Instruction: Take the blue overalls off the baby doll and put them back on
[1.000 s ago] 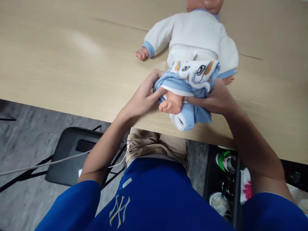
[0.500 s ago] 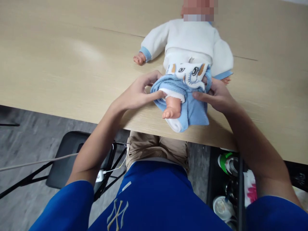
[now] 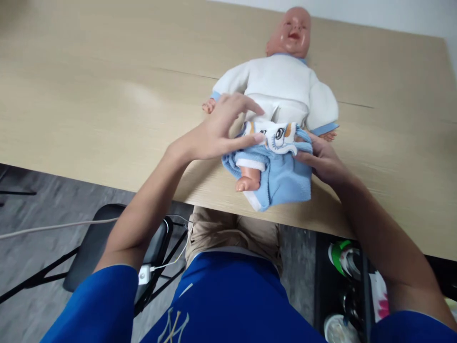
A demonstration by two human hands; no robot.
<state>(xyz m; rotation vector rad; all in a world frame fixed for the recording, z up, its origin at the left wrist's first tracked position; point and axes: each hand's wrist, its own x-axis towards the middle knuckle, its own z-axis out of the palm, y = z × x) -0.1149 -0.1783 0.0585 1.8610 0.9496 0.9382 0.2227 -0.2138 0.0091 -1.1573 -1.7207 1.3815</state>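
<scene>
A baby doll [image 3: 291, 35] lies on its back on the table, in a white top [image 3: 278, 78] with blue cuffs. Light-blue pants [image 3: 289, 176] with an animal face on the waistband are bunched around its legs. One doll foot [image 3: 248, 181] pokes out of a white-edged leg opening; the other foot is hidden. My left hand [image 3: 217, 131] hovers over the waistband, thumb and forefinger spread apart. On the other side, my right hand [image 3: 323, 159] grips the edge of the pants, thumb in front and the other fingers mostly hidden.
The wooden table [image 3: 89, 109] has its near edge at my waist. Below it on the left stands a black folding chair [image 3: 91, 252] with a cable and a white plug. A dark bin or shelf holding containers [image 3: 344, 259] is below right.
My left hand has let go of the leg opening and moved up to the waistband. My right hand keeps hold of the pants. The view has tilted up, showing the doll's head.
</scene>
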